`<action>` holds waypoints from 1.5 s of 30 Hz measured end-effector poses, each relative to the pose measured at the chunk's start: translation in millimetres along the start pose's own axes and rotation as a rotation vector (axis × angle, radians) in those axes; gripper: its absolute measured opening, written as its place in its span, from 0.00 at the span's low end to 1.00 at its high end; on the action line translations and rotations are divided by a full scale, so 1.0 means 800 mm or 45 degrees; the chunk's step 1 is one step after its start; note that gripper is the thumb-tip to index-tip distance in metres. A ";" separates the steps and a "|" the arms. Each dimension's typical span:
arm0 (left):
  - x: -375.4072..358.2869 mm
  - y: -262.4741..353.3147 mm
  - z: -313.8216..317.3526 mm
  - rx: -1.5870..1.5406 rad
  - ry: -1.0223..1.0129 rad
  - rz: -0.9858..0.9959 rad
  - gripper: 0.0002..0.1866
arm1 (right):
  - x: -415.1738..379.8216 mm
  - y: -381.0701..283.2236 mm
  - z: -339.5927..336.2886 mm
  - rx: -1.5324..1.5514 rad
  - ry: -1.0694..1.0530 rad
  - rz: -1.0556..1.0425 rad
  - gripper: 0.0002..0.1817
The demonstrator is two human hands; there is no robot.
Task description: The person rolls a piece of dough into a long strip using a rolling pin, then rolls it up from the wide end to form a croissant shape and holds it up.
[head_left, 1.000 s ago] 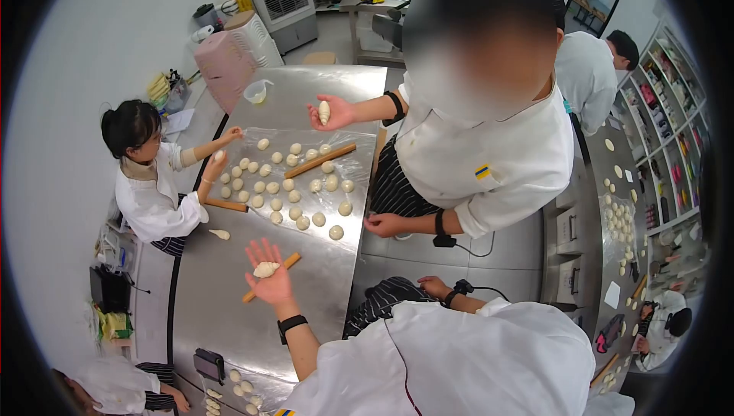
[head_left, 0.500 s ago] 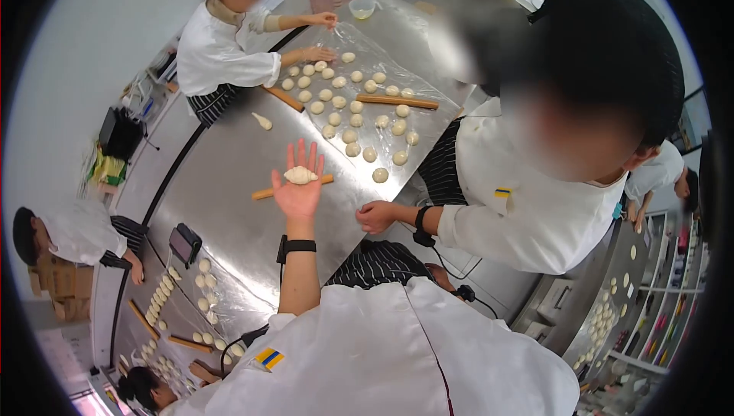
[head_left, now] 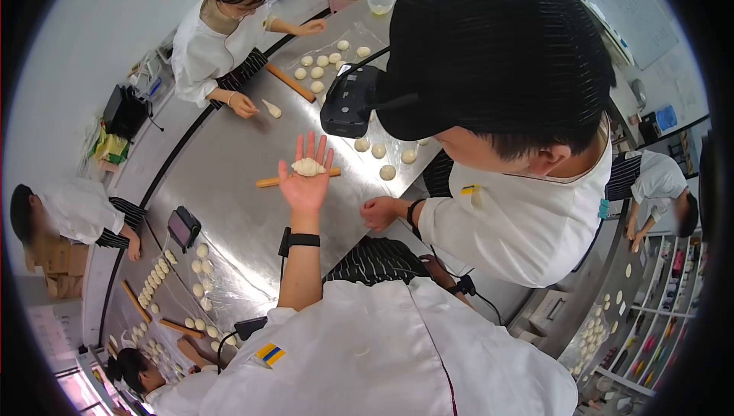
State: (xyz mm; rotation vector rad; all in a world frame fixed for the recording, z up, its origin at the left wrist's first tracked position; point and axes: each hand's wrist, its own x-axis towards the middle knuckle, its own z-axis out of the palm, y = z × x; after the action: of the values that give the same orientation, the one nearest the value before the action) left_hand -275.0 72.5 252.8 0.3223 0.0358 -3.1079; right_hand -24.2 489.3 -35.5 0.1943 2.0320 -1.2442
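Note:
My left hand (head_left: 306,190) is stretched out palm up over the steel table, fingers extended. On it rests a ridged, rolled-up piece of dough (head_left: 308,167), thick in the middle and tapered at both ends. A wooden rolling pin (head_left: 267,183) lies on the table behind this hand, partly covered by it. My right hand (head_left: 437,271) hangs low by the striped apron, with a strap at its wrist; its fingers are mostly hidden. Farther off, a teardrop-shaped piece of dough (head_left: 271,108) lies beside a co-worker's hand (head_left: 243,105).
At my right, a co-worker in a black cap (head_left: 497,41) leans in, their closed hand (head_left: 378,213) at the table edge. Dough balls (head_left: 378,150) lie on plastic film, partly hidden by the cap. A phone-like device (head_left: 183,227) stands at left. Another rolling pin (head_left: 290,82) lies farther back.
The co-worker at right has leaned in over the table, covering many dough balls. The far co-worker has drawn one hand back beside the teardrop dough. My left hand stays nearly still.

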 end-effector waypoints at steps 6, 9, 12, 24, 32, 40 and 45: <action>-0.001 0.001 -0.012 -0.031 0.012 -0.004 0.38 | -0.031 -0.229 -0.037 -0.257 -0.164 -0.385 0.18; 0.001 -0.003 -0.015 -0.021 0.054 0.016 0.38 | -0.060 -0.358 -0.028 -0.151 -0.334 -0.563 0.21; 0.000 -0.007 -0.015 0.001 0.074 0.026 0.38 | -0.072 -0.453 -0.001 -0.130 -0.188 -0.874 0.33; -0.010 -0.027 -0.026 -0.029 -0.064 -0.079 0.38 | -0.021 -0.547 0.039 -0.264 0.212 -1.116 0.45; -0.009 -0.031 -0.023 0.102 0.005 -0.031 0.37 | -0.001 -0.550 0.041 -0.263 0.179 -1.005 0.47; -0.003 -0.025 -0.037 0.030 -0.064 -0.041 0.37 | -0.010 -0.548 0.037 -0.225 0.254 -1.055 0.44; -0.004 -0.026 -0.039 0.019 -0.069 -0.042 0.36 | -0.003 -0.544 0.041 -0.259 0.204 -1.050 0.41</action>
State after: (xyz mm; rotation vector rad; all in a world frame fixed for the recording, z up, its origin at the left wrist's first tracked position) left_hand -266.2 93.9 223.3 0.2402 0.0173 -3.1490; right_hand -212.6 236.7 267.1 -0.7326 2.4580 -1.4978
